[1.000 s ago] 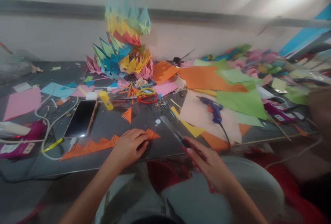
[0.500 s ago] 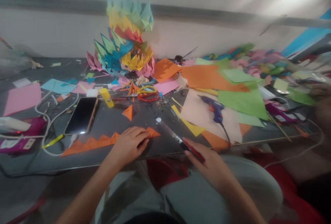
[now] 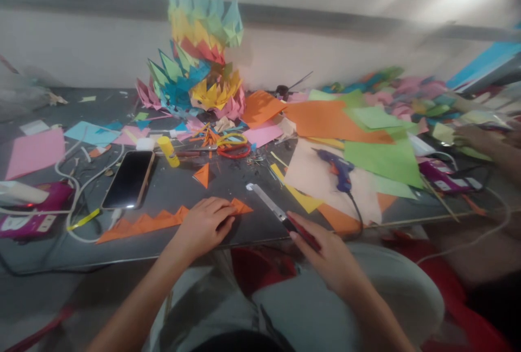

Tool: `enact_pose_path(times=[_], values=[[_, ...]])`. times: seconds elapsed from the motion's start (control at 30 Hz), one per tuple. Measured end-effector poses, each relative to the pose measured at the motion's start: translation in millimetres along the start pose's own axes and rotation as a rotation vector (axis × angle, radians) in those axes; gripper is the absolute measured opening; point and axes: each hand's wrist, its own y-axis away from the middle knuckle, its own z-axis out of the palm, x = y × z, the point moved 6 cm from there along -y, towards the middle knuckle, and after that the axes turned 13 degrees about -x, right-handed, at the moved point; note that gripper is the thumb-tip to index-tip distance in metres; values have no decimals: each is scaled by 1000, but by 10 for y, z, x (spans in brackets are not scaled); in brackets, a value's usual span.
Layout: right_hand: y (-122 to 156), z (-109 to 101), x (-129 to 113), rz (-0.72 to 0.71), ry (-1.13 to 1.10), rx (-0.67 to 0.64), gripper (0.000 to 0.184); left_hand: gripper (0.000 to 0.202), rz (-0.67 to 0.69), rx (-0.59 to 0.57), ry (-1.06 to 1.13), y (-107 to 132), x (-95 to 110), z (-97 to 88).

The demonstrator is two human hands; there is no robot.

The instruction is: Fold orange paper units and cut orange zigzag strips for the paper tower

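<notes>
My left hand [image 3: 208, 224] lies over a zigzag strip of folded orange paper [image 3: 148, 222], its fingers together and pressing the strip to the dark table. The strip's pointed right end shows past my fingertips. In my right hand [image 3: 325, 251] is a utility knife [image 3: 271, 204], gripped by its dark red and black handle. Its blade points away and to the left, with the tip at a small white spot on the table. A loose folded orange triangle [image 3: 202, 175] lies beyond my left hand.
A phone [image 3: 129, 179], a yellow glue stick [image 3: 168, 151] and scissors [image 3: 233, 146] lie behind the strip. A blue glue gun [image 3: 336, 168] rests on pale paper at right. Folded paper flowers [image 3: 199, 78] stand at the back. Another person's hand [image 3: 478, 140] is at far right.
My hands, the strip and the knife hold nearly the same place. The other person's hand at far right has moved further into view.
</notes>
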Motion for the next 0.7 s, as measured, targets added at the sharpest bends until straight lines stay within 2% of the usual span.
enact_pose_path(times=[0.7], values=[[18,30,10,-10,17,-6,38,21,12,16,7,3,-1,-7]])
